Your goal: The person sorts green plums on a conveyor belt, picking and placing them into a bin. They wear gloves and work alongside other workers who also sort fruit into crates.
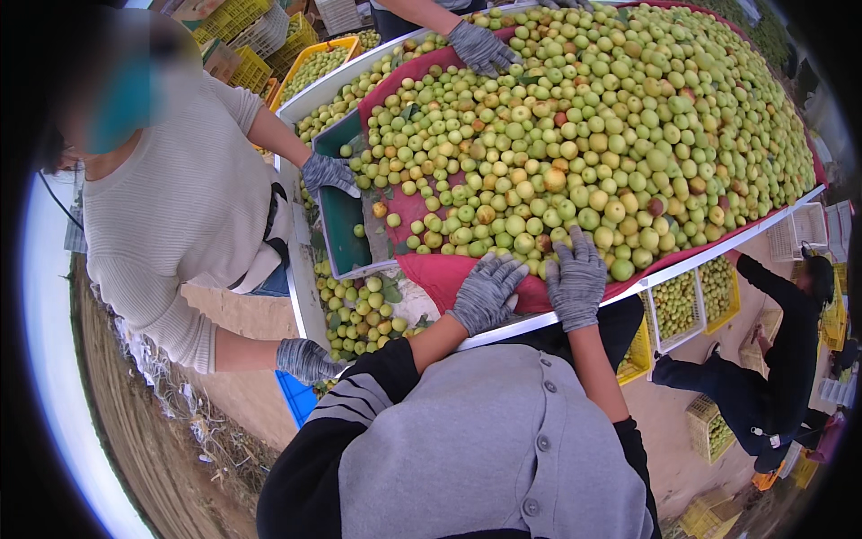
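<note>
A large heap of small round green-yellow fruits (592, 135), which look like jujubes, lies on a red cloth (441, 273) in a white-rimmed bin. My left hand (489, 293), in a grey knit glove, rests palm down on the cloth, its fingertips at the lowest fruits. Just to its right, my right hand (577, 279) wears a matching glove and lies over the heap's near edge, fingers slightly apart. Neither hand visibly grips a fruit; what is under the palms is hidden. To the left, a green-walled tray (343, 232) stands at the heap's low end with a few fruits in it.
A co-worker's gloved hand (330, 175) touches the tray; their other glove (308, 360) is near the bin's corner. Another person's glove (481, 48) lies on the far fruits. Loose fruits (363, 306) fill the bin's corner. Filled crates (675, 311) and a bending person (761, 377) are at right.
</note>
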Tool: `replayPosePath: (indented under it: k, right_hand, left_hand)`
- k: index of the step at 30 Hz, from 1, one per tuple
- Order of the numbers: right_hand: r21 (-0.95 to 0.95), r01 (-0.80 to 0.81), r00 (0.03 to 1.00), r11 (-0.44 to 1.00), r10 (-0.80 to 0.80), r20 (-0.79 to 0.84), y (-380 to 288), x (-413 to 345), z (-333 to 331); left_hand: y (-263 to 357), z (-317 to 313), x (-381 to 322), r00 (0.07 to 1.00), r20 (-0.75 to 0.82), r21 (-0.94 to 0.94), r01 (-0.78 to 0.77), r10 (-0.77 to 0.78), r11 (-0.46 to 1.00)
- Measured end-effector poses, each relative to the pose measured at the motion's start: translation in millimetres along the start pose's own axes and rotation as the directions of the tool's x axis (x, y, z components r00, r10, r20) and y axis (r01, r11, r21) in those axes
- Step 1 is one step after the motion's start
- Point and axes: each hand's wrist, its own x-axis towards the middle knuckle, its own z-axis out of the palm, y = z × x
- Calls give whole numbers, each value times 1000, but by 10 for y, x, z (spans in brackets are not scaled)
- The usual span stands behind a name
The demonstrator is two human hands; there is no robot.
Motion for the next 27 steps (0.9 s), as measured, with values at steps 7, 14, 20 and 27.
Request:
replayPosePath:
  k: [7,14,20,27]
  right_hand:
    - [9,0,1000,1000,0,5,8,-16,13]
    - [22,39,999,999,-38,-35,7,-10,3]
    - [106,30,999,994,-25,-49,32,16,-14]
    - [83,40,997,996,-34,-72,25,9,-7]
  left_hand:
    - [-53,-49,36,997,-34,-164,68,-74,984]
    - [-1651,-77,637,641,-318,-79,717,-699,693]
    - [-2240,-130,838,627,59,-40,779,-777,625]
    - [-2044,-269,724,835,208,261,454,-509,852]
